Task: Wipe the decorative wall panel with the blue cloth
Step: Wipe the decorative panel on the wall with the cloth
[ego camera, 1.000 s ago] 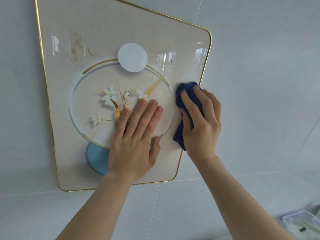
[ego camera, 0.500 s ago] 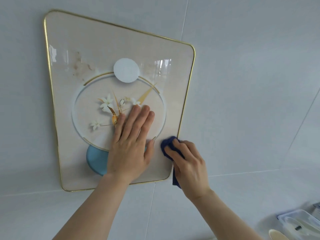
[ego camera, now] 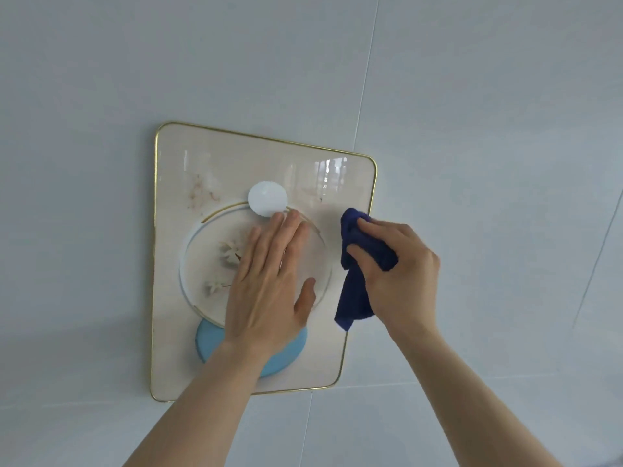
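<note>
A cream decorative panel with a thin gold rim hangs on the wall; it shows a white disc, a ring with small flowers and a light-blue disc at the bottom. Brownish smudges mark its upper left. My left hand lies flat, fingers together, on the ring in the panel's middle. My right hand grips a bunched dark-blue cloth against the panel's right edge, and a loose end of the cloth hangs down.
Pale grey wall tiles with thin joints surround the panel on all sides. Both my forearms reach up from the bottom of the view.
My right hand with the cloth went down the panel's right edge to the lower corner, then back up to mid-height. The view pulled back. My left hand stays pressed on the panel.
</note>
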The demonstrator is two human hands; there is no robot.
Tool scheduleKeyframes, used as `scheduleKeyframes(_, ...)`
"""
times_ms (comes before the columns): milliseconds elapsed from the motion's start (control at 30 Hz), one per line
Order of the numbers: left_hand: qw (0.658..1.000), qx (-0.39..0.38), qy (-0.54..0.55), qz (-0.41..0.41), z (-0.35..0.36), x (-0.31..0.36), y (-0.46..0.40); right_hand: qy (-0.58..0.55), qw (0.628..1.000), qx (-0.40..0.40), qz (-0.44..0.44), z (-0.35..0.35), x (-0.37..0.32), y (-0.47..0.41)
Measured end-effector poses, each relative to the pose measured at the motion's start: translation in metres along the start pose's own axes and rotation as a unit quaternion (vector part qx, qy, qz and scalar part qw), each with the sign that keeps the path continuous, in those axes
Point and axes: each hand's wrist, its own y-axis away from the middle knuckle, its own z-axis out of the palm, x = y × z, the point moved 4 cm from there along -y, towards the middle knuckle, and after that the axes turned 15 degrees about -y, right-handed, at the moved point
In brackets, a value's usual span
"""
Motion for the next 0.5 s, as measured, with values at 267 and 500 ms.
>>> scheduleKeyframes(267,0.996,-0.019,-0.088,0.005,0.032,-0.015,-0.003,0.149,0.949,-0.055,-0.272,0.063,0.002,-0.033)
scheduleKeyframes(500,0.996,0.02,-0.084,0.001,0.044,-0.015,-0.001,0.172,0.91,-0.103,-0.363,0.075,0.037,-0.02)
